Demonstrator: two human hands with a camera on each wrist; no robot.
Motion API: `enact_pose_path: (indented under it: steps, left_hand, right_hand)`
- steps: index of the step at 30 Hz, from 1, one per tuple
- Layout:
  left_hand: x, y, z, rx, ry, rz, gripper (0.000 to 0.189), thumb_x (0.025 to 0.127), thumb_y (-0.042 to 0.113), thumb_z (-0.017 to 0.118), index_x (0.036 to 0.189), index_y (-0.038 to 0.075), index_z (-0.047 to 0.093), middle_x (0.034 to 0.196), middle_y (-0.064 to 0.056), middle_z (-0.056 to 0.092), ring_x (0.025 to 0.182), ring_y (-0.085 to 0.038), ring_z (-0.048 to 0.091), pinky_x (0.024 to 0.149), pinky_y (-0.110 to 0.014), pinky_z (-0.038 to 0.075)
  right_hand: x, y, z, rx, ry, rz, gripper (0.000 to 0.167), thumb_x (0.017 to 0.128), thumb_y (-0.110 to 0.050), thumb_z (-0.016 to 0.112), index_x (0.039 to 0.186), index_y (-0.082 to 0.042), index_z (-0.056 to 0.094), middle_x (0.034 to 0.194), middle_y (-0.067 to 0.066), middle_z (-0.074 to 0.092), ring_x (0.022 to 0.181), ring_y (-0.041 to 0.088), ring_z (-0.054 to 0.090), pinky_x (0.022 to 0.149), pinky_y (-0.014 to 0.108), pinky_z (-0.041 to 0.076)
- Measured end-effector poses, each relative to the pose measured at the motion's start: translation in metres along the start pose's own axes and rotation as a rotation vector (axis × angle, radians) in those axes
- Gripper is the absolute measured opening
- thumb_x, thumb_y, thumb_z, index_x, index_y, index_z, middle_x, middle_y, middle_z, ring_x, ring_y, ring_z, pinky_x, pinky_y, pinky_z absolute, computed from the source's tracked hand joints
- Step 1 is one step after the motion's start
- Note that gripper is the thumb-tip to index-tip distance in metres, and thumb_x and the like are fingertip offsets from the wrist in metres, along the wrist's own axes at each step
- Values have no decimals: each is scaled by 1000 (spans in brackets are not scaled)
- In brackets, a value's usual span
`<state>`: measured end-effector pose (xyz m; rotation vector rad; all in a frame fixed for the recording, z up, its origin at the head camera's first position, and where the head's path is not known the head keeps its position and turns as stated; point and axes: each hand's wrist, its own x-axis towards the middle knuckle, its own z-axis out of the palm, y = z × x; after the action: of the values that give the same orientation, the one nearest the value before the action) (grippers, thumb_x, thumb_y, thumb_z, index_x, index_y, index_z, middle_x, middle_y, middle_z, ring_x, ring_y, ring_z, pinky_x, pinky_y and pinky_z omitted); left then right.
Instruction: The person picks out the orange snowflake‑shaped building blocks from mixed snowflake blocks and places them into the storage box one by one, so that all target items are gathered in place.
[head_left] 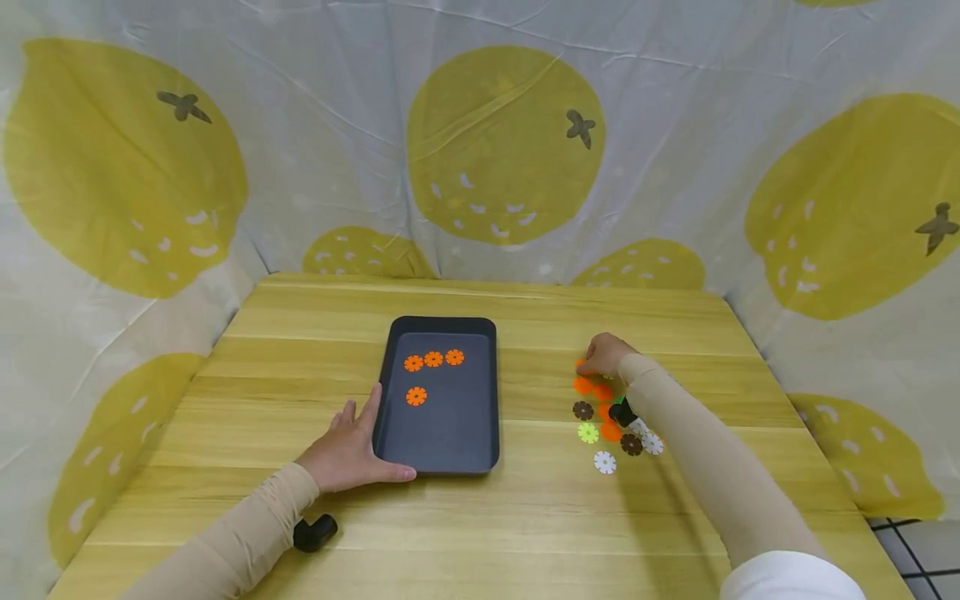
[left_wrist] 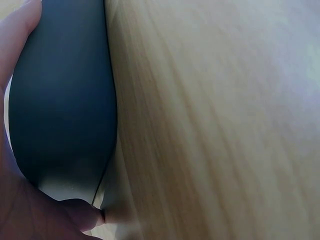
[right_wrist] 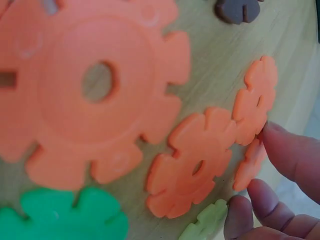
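A dark grey rectangular tray [head_left: 450, 437] lies on the wooden table. In it are several orange notched discs [head_left: 416, 396], three of them in a row near the far end. My left hand [head_left: 348, 454] touches the tray's near left corner, thumb along the near edge and straight fingers by the left side. To the tray's right, my right hand [head_left: 609, 354] is at the far end of a loose group of notched discs. Its thumb and fingertips pinch an orange disc [right_wrist: 250, 165], partly hidden behind another orange disc [right_wrist: 190, 162].
Brown [head_left: 582, 410], yellow-green [head_left: 588, 432], white [head_left: 605, 462] and orange discs lie loosely together under the right forearm, some overlapping. A green disc [right_wrist: 65, 215] is partly covered. Lemon-print cloth [head_left: 506, 150] hangs around the table's back and sides.
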<state>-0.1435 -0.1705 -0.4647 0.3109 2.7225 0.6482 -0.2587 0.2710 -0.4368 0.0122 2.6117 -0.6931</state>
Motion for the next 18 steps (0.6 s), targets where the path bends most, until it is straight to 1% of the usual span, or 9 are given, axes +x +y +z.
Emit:
enact_pose_path:
  steps: [3,5,7,11,12,14,16,18]
  left_hand:
    - [0,0,0,1,2,1,151,62,84,76,163,12,-11,156,-49,10,139,-73,21,90,-71,50]
    - [0,0,-1,3,3,2,151,62,84,75,163,12,-11,156,-49,10,139,-73,21,90,-71,49]
    - [0,0,-1,5,5,4,151,62,85,75,163,12,-10,156,-49,10,138,-73,21,90,-71,49]
    - [-1,0,0,6,7,4,152,61,85,75,164,11,-10,156,-49,11,139,-72,22,89,-70,50]
    - [-1,0,0,6,8,4,152,61,85,75,164,11,-9,156,-49,11,139,-72,22,89,-70,51]
    - [-1,0,0,5,9,3,152,61,85,75,164,11,-9,156,-49,12,139,-72,23,88,-69,51]
    - [-1,0,1,5,9,2,152,61,85,75,164,11,-9,156,-49,11,139,-72,23,88,-69,51]
    - [-1,0,1,5,7,1,152,61,84,76,164,11,-9,156,-49,11,139,-72,23,89,-69,51]
  right_hand:
    - [1,-1,-1,-27,1,-3,23,92,-20,70,90,-4,55,85,2,53,77,16,48,69,28,41]
    - [1,-2,-2,-37,-3,-5,23,92,-20,71,89,-4,54,85,3,54,77,17,48,69,28,41]
    - [0,-2,-3,-39,-6,-9,20,93,-18,70,93,-2,57,90,5,58,79,17,51,71,28,44]
    - [-1,-3,-5,-49,-6,-47,14,96,-12,64,99,1,64,97,10,64,80,18,54,74,30,48]
    - [-1,-3,-6,-48,-7,-61,11,97,-10,62,92,-1,64,91,8,63,77,17,52,75,31,47]
    - [0,-4,-8,-36,-10,-85,12,97,-8,57,87,-3,61,84,6,58,73,16,47,73,31,44]
    - [0,-8,-11,-19,-12,-102,14,99,-8,54,88,-3,60,86,5,56,72,15,44,72,31,41]
    - [-1,-16,-15,13,-15,-120,14,101,-10,51,92,-4,59,88,6,55,67,14,40,68,31,39]
